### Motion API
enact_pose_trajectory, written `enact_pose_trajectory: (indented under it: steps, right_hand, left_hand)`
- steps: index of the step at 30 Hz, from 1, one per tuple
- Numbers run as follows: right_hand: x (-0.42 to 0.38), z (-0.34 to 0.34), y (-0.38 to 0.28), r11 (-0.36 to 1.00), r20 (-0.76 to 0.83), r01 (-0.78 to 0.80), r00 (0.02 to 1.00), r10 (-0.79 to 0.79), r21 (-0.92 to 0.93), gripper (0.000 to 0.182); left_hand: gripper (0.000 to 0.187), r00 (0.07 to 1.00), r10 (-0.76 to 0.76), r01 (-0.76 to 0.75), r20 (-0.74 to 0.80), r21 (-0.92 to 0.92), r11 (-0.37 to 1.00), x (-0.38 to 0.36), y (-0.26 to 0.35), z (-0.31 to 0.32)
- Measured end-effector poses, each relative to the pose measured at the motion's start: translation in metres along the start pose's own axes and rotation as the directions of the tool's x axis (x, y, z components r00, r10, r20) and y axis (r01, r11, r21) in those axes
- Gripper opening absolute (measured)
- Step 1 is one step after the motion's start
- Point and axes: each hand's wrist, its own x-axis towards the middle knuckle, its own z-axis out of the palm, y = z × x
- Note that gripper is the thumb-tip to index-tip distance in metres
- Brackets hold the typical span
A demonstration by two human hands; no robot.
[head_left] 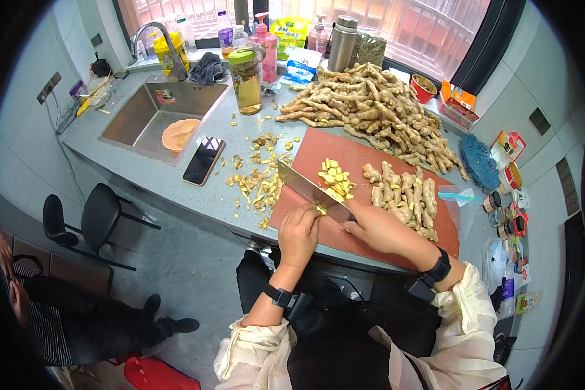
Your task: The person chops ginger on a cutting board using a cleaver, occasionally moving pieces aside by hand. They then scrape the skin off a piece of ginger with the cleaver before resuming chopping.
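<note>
On the red-brown cutting board (364,240), my right hand (378,227) is closed round the handle of a cleaver (305,187), its broad blade slanting up to the left. My left hand (299,231) is beside the blade with its fingers curled, pressing a small piece of ginger (321,210) against the board. Behind the blade lies a small pile of yellow ginger slices (335,177). To the right on the board are several ginger roots (403,195) in a row. A big heap of whole ginger (377,110) rises behind the board.
Ginger scraps (257,179) litter the counter left of the board, near a phone (204,160). A sink (131,117) holding an orange bowl (181,135) is farther left. A bottle of tea (246,88) and a steel flask (343,44) stand behind. Another person (78,318) is at lower left.
</note>
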Motion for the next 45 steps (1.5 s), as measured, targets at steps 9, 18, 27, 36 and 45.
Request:
enact_pose_trajectory:
  steps: [9, 18, 27, 36, 45]
  right_hand:
    - [-0.014, -0.006, 0.005, 1.0, 0.042, -0.013, 0.999, 0.013, 0.004, 0.036]
    - [0.031, 0.018, 0.008, 0.998, -0.068, 0.053, 0.996, -0.052, 0.016, 0.038]
    - [-0.007, 0.001, 0.008, 0.997, 0.04, -0.071, 0.997, 0.07, 0.023, 0.04]
    - [0.026, 0.0, -0.006, 0.912, 0.168, -0.241, 0.966, 0.195, 0.332, 0.036]
    - [0.002, 0.012, 0.011, 0.984, -0.004, -0.074, 0.997, 0.075, 0.16, 0.033]
  left_hand:
    - [0.012, 1.0, -0.008, 0.008, 0.006, -0.003, 1.0, -0.001, 0.0, -0.001]
    - [0.013, 1.0, 0.011, -0.011, -0.001, -0.018, 1.0, 0.0, -0.002, -0.001]
    - [0.012, 1.0, -0.001, 0.001, 0.014, -0.015, 1.0, 0.001, 0.002, -0.003]
    - [0.014, 1.0, -0.007, 0.007, 0.015, -0.014, 1.0, 0.0, 0.0, -0.001]
    - [0.014, 1.0, 0.005, -0.005, 0.02, -0.006, 1.0, 0.001, -0.001, -0.002]
